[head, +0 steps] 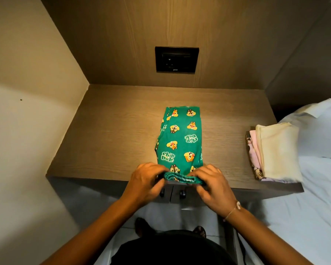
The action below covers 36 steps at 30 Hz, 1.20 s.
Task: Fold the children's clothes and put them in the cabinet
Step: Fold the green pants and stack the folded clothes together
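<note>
A pair of green children's trousers (180,138) with a cartoon chipmunk print lies folded lengthwise on the wooden cabinet top (113,131), stretching away from me. Its near end, the ribbed waistband, is lifted at the cabinet's front edge. My left hand (146,180) grips the waistband's left side and my right hand (210,183) grips its right side. A stack of folded clothes (275,152), cream on top of pink printed pieces, sits at the cabinet's right front corner.
Two cabinet door knobs (182,194) show just under my hands. A black wall socket (176,59) is set in the back panel. A bed with a pale blue sheet (317,197) lies on the right. A wall closes the left side.
</note>
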Available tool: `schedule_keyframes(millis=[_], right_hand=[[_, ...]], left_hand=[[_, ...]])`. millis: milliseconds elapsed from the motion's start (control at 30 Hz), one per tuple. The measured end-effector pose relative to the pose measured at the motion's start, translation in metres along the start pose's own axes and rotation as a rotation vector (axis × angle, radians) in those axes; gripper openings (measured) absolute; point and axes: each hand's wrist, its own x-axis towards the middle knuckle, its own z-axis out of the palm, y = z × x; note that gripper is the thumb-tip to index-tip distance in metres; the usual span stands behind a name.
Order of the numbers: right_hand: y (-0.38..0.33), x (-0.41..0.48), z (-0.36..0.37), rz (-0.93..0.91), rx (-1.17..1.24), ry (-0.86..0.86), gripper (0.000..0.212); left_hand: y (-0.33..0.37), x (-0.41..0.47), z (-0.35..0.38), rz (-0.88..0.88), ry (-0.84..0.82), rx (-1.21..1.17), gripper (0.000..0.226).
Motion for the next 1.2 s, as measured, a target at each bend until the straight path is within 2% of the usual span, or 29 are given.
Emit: schedule_keyframes(millis=[67,133,267,333,400,533,633,733,800,867,967,1067,1133,1200], right_hand=[[-0.012,0.001,-0.015,0.067,0.179,0.045,0.022],[-0.023,0.007,-0.033,0.107,0.284,0.068,0.025],[-0.022,0.049,-0.053,0.213,0.252,0.059,0.022],[-0.014,0.083,-0.052,0.277,0.149,0.067,0.019],[-0.003,0.119,-0.044,0.338,0.036,0.051,0.020],[0.010,0.168,-0.029,0.464,-0.081,0.012,0.033],[0.016,0.161,-0.019,0.518,-0.106,0.033,0.047],[0.021,0.130,-0.008,0.598,-0.195,0.037,0.065],[0.018,0.117,0.001,0.649,-0.238,0.017,0.071],[0.012,0.115,0.009,0.668,-0.254,0.035,0.065],[0.007,0.120,0.014,0.700,-0.175,0.074,0.051],[0.007,0.121,0.015,0.727,0.064,0.143,0.035],[0.005,0.119,0.012,0.740,0.443,0.236,0.025],[0.001,0.114,0.005,0.744,0.768,0.286,0.030]], left_hand=[[0.011,0.001,-0.011,-0.147,-0.029,-0.262,0.021],[0.020,0.009,-0.022,-0.226,-0.064,-0.450,0.026],[0.017,0.050,-0.035,-0.385,-0.066,-0.549,0.014],[0.008,0.077,-0.037,-0.461,-0.028,-0.497,0.013],[-0.001,0.105,-0.037,-0.527,0.012,-0.402,0.024],[-0.013,0.150,-0.033,-0.621,-0.100,-0.061,0.032],[-0.019,0.145,-0.026,-0.704,-0.171,0.174,0.048],[-0.020,0.119,-0.011,-0.735,-0.136,0.343,0.061],[-0.016,0.112,0.000,-0.730,-0.105,0.358,0.058],[-0.009,0.114,0.008,-0.734,-0.086,0.338,0.049],[-0.005,0.123,0.011,-0.768,-0.052,0.223,0.038],[-0.005,0.122,0.003,-0.748,0.005,-0.118,0.019],[-0.004,0.120,0.000,-0.721,0.083,-0.494,0.026],[0.001,0.117,-0.004,-0.661,0.116,-0.854,0.048]])
